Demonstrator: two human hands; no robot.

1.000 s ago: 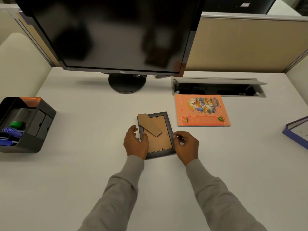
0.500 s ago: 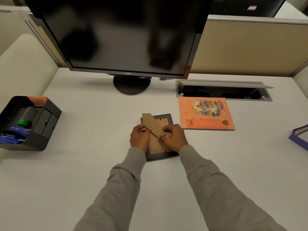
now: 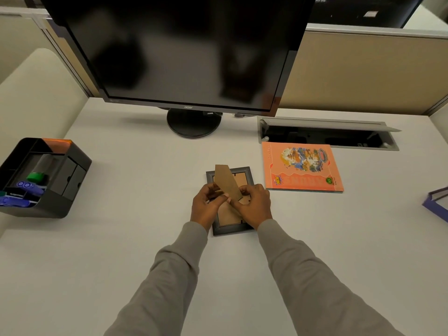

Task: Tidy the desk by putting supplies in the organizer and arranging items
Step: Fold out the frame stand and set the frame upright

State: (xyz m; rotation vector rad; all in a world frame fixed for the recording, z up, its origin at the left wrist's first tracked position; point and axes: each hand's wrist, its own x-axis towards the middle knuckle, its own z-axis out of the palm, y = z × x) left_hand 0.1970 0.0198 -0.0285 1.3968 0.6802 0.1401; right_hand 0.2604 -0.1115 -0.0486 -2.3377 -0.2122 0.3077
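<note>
A dark picture frame (image 3: 244, 174) lies face down at the middle of the white desk (image 3: 135, 234), brown backing up. Its cardboard stand flap (image 3: 225, 181) is lifted off the backing and points away from me. My left hand (image 3: 206, 208) holds the frame's left side, thumb against the flap. My right hand (image 3: 254, 206) pinches the flap near its hinge. Both hands cover the frame's middle. At the far left stands a black desk organizer (image 3: 72, 183) holding blue markers (image 3: 28, 186) and a green-capped one (image 3: 36, 177).
An orange notebook (image 3: 301, 167) lies just right of the frame. A black monitor (image 3: 184, 49) on a round stand (image 3: 194, 123) fills the back. An open cable tray (image 3: 327, 135) sits behind the notebook. A purple folder (image 3: 436, 202) pokes in at the right edge.
My right hand moved from the frame's right edge onto the stand flap. The flap has been raised more upright from the backing. The left hand shifted slightly toward the flap.
</note>
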